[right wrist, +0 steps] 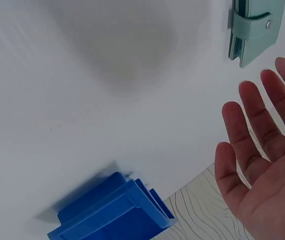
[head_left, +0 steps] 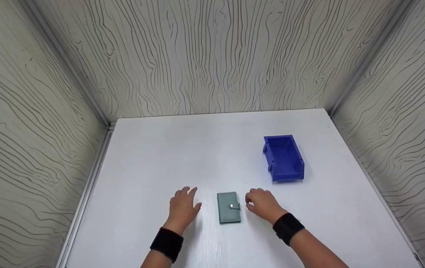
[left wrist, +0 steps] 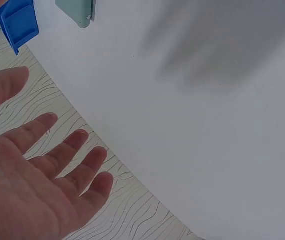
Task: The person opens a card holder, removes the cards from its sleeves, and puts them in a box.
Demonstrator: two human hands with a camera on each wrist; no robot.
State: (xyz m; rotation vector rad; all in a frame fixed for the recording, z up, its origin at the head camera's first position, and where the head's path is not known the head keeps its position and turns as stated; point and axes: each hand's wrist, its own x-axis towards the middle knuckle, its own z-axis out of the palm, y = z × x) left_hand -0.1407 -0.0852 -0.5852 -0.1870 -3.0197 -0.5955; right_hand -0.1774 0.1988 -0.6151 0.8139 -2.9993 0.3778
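In the head view, a green wallet (head_left: pixel 228 214) lies fastened on the desk (head_left: pixel 152 156), untouched, between the left hand (head_left: pixel 183 207) and right hand (head_left: pixel 263 203); the blue bin (head_left: pixel 288 176) sits beyond it, rightward. Handling seems not yet begun. The left wrist view shows relaxed, unburdened fingers (left wrist: pixel 75 140); the right wrist view, loosely bent fingers (right wrist: pixel 255 102) near the wallet, grasping nothing.

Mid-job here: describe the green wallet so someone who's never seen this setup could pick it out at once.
Start with the white table and look at its near part in the head view. Between the left hand and the right hand, touching neither, the green wallet lies flat. Unlike the deep, open blue bin farther back, it is closed by a strap with a shiny snap.
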